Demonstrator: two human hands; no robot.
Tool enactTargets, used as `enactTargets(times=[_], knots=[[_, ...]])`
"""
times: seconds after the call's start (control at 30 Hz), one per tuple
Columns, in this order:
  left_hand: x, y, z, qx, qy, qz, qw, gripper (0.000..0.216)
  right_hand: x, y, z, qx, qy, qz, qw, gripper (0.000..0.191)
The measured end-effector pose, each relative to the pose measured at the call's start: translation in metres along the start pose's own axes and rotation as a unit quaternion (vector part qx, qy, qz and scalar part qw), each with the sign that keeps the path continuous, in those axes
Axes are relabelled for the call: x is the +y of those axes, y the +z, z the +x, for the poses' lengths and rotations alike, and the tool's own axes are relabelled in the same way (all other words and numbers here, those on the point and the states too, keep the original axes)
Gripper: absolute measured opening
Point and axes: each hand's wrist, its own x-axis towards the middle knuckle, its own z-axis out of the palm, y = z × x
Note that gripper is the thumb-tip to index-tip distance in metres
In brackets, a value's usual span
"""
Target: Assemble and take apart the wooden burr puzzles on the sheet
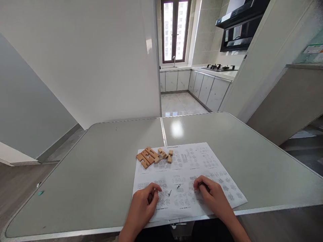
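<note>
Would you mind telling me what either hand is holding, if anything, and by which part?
Nothing visible is held: the left hand and right hand curl loosely over the printed sheet.

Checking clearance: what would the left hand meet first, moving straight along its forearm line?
From the left hand, likely the small pale blocks on the printed sheet, though its height is hard to judge.

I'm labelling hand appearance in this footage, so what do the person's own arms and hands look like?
The left hand and right hand are bare human hands, without visible gloves or rings. No sleeve, watch or bracelet shows on the visible forearms.
</note>
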Motion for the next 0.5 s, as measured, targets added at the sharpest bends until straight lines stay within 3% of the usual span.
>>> enactTargets(times=[0.5], knots=[[0.0001,0.0004,-0.0011,-0.006,-0.004,-0.009,1.0,0.029,-0.0014,-0.0007,-0.002,-0.007,-0.001,-0.008,1.0,0.025]])
